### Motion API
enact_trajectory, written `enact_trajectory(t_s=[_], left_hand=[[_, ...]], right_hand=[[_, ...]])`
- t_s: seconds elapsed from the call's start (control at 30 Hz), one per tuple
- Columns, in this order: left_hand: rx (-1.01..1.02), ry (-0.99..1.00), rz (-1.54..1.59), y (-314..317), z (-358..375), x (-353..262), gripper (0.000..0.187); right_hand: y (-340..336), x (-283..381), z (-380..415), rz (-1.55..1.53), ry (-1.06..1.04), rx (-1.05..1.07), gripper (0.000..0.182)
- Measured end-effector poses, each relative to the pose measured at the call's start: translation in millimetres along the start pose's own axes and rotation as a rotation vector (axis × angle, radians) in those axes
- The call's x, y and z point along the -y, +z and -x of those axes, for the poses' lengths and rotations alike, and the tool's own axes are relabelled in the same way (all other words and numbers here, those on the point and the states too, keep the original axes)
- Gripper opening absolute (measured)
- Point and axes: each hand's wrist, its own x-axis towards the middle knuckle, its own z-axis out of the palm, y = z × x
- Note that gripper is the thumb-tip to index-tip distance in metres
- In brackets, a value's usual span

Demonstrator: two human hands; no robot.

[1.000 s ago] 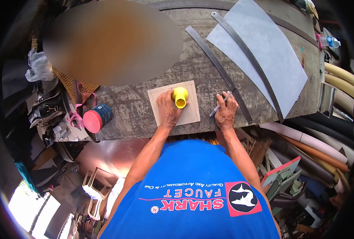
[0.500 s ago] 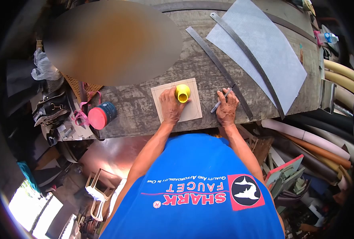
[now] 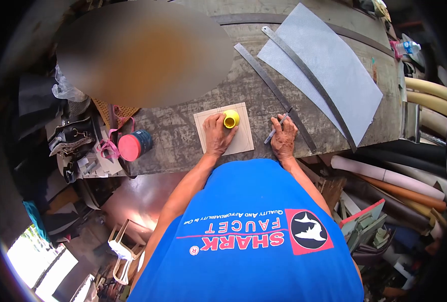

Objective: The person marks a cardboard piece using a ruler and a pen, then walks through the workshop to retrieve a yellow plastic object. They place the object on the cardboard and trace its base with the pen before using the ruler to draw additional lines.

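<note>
My left hand (image 3: 217, 136) is closed around the side of a small yellow round container (image 3: 232, 115), whose round opening faces me. The container stands on a square beige card (image 3: 241, 143) marked with thin pencil-like lines, and the hand rests on the card too. To the right, my right hand (image 3: 284, 137) lies on the worn table with a pen (image 3: 270, 136) held between its fingers. The pen's upper end reaches close to a flat metal ruler (image 3: 274, 85), just beyond the fingers.
A longer metal ruler (image 3: 311, 75) crosses a light grey mesh sheet (image 3: 354, 75) on the table (image 3: 178, 126). At the left are a pink-lidded jar (image 3: 133, 146), pink ribbon (image 3: 106, 147) and a dark bag (image 3: 72, 136). Rolled material (image 3: 387, 176) lies at the right.
The view has shifted slightly. My left hand stays on the yellow container and my right hand keeps the pen, with only small movement.
</note>
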Motion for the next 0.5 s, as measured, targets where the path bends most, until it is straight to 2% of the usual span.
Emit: enact_trajectory(t_s=[0.27,0.5], left_hand=[[0.016,0.015,-0.025,-0.9,3.2,-0.3,0.062],[0.012,0.025,-0.008,0.2,4.1,2.1,0.064]], right_hand=[[-3.1,4.0,0.8,0.007,0.012,-0.001,0.039],[-1.3,3.2,0.9,0.011,0.014,0.008,0.044]])
